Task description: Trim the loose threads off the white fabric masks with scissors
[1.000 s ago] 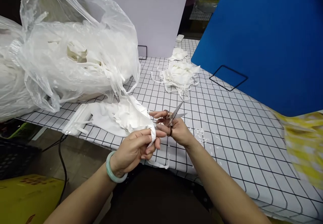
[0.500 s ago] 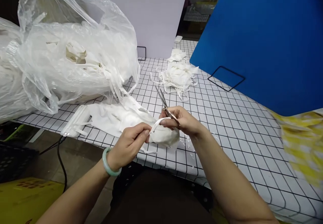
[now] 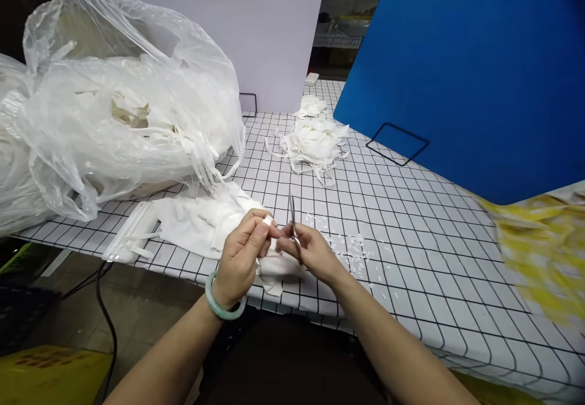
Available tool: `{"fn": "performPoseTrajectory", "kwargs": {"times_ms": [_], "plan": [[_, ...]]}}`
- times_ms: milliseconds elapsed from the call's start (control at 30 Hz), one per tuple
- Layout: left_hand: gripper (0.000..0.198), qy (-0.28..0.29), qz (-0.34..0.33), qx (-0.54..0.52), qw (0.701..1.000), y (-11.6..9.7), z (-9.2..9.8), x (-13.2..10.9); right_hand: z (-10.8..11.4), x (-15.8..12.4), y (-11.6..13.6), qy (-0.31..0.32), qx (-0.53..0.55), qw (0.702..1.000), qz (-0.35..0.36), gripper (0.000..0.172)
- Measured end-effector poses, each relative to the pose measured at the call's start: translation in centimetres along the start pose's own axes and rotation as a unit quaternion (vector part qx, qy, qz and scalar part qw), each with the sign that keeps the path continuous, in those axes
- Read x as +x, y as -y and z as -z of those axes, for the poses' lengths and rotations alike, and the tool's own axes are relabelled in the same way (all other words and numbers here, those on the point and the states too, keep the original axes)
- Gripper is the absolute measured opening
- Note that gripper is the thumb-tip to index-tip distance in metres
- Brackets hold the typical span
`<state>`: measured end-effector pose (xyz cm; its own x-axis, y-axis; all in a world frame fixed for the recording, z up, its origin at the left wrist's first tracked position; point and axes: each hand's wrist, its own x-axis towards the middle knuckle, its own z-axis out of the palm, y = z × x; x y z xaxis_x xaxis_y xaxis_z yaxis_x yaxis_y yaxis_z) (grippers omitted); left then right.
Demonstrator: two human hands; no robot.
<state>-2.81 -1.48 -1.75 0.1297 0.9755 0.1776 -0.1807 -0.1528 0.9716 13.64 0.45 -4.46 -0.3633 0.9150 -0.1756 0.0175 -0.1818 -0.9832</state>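
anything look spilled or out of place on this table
Yes: small white scraps lie scattered over the grid-patterned tablecloth, beyond and beside the right hand, which holds scissors. They look untidy because they are strewn loose, unlike the heaped white pieces further back.

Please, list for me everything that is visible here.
scissors: 1, silver, centre
white cloth: uncounted, white, left of centre
cloth piles: 2, white, back
scraps: many, white, right of scissors
tablecloth: 1, white, black-lined, middle
plastic bagging: uncounted, clear, left
lilac board: 1, lilac, back
blue board: 1, blue, right
wire stands: 2, black, by boards
checked cloth: 1, yellow-white, right edge
corded block: 1, white, front left
cabling: uncounted, black, lower left
small box: 1, white, far back
dim basket: 1, black, lower left
yellow container: 1, yellow, lower left
bangle: 1, green, lower centre
left hand: 1, bare, centre
right hand: 1, bare, holding scissors
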Motion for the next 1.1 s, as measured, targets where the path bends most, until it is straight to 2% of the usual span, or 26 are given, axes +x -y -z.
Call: {"fn": "performPoseTrajectory", "kwargs": {"times_ms": [100,167,233,500,800,1100], "plan": [[0.032,0.029,-0.003,0.045,0.999,0.5,-0.8,-0.6,2.5,-3.0,0.9,-0.025,-0.227,0.971,0.070,0.042],[0.033,0.051,-0.018,0.069,0.996,0.6,-1.4,-0.8,3.4,-4.8,1.3,-0.017,-0.308,0.946,0.097,0.041],[0.033,0.070,-0.033,0.082,0.994,0.8,-2.1,-0.9,3.8,-6.0,1.4,-0.016,-0.344,0.933,0.107,0.039],[0.033,0.126,-0.053,0.108,0.985,0.7,-3.2,-0.6,4.2,-7.1,1.0,-0.029,-0.353,0.928,0.113,0.042],[0.030,0.153,-0.079,0.132,0.976,0.9,-3.2,-0.7,4.0,-7.0,0.8,-0.033,-0.360,0.924,0.122,0.052],[0.025,0.161,-0.111,0.120,0.973,1.3,-3.2,-0.8,3.7,-7.0,0.7,-0.040,-0.341,0.933,0.111,0.057]]}}
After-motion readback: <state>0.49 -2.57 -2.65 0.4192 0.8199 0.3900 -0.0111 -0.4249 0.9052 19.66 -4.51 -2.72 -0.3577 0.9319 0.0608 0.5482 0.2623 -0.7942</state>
